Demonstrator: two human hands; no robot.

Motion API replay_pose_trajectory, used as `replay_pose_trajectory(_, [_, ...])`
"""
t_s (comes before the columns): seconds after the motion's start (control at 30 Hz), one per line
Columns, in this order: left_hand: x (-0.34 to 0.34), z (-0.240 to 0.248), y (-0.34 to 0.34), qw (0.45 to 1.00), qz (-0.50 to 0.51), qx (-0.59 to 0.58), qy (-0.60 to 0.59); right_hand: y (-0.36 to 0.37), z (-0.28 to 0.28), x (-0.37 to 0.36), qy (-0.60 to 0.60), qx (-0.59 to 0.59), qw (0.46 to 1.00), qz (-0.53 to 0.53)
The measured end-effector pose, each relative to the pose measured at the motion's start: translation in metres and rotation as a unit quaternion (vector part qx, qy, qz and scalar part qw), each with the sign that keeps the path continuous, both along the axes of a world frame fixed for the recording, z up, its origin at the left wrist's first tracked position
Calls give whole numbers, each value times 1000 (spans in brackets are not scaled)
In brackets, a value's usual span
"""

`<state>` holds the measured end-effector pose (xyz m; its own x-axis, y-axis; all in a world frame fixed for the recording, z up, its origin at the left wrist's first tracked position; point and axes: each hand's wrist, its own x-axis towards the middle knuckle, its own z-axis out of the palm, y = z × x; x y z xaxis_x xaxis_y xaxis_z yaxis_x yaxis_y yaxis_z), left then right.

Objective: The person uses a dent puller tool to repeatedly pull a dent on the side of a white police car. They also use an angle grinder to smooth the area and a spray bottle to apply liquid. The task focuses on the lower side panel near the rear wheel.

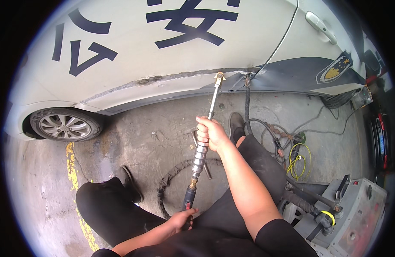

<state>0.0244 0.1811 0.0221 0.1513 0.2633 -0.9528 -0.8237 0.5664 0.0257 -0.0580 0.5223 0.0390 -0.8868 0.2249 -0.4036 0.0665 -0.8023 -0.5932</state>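
Note:
A slide-hammer dent puller (200,155) runs from my lap up to the car's side. My left hand (182,220) is closed round its black rear handle, beside a red trigger. My right hand (211,132) wraps round the upper end of the ribbed metal weight, just below the thin rod. The brass-coloured tip (219,77) of the puller meets the scraped, bare-metal strip (152,80) along the lower door. To the right of that tip, a cable clamp (247,79) is fixed to the creased panel below the door seam.
A wheel (65,124) stands at the left. A wrapped cable (161,195) loops on the concrete floor between my legs. Hoses and a yellow cord (301,162) lie tangled at the right, near a grey machine (356,218) with thick cables. A door handle (321,27) sticks out upper right.

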Motion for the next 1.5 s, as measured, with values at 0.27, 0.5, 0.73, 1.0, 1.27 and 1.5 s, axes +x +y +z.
replay_pose_trajectory(0.27, [3,-14,2,1000,8,12,11,2,-4,-4,-5,21,1000,-14])
replay_pose_trajectory(0.5, [1,-9,4,1000,12,13,-8,6,-6,-6,-21,40,999,-22])
replay_pose_trajectory(0.73, [-1,5,13,1000,-8,8,13,-36,-26,-2,-36,325,923,-202])
replay_pose_trajectory(1.0, [-3,2,10,1000,-21,14,17,-20,22,-20,-184,199,945,-184])
replay_pose_trajectory(1.27, [3,7,-1,998,-56,17,7,-75,-17,20,-161,214,945,-188])
replay_pose_trajectory(1.5, [0,0,2,999,-39,26,-3,-39,-18,-13,-135,362,894,-228])
